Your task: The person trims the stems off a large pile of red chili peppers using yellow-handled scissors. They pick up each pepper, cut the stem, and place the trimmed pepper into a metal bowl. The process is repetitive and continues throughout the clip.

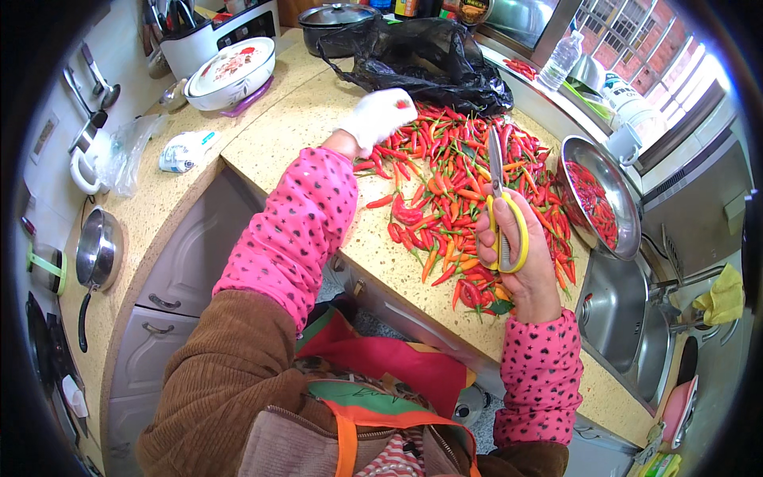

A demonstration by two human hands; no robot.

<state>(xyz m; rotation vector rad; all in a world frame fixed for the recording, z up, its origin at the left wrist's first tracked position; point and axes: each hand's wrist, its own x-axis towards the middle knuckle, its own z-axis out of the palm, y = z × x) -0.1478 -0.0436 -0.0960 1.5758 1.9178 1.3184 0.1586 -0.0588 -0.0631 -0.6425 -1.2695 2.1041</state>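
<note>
A large heap of red and orange chili peppers (453, 197) is spread over the speckled countertop (298, 131). My left hand (381, 119), in a white glove, is at the heap's upper left edge, beside the black plastic bag (423, 65). Its fingers look curled, and a bit of red shows at them; whether it holds a pepper is not clear. Over the right part of the heap, my bare right hand (518, 250) grips yellow-handled scissors (506, 232), their blades together and pointing away from me. A steel bowl (626, 220) holding red chilies stands tilted right of the heap.
A steel sink (614, 316) with a faucet lies at the right, below the bowl. A lidded enamel bowl (229, 74) and a dark pot (334, 24) stand at the back left. A small saucepan (98, 247) sits on the left counter. A plastic bottle (560, 59) stands on the windowsill.
</note>
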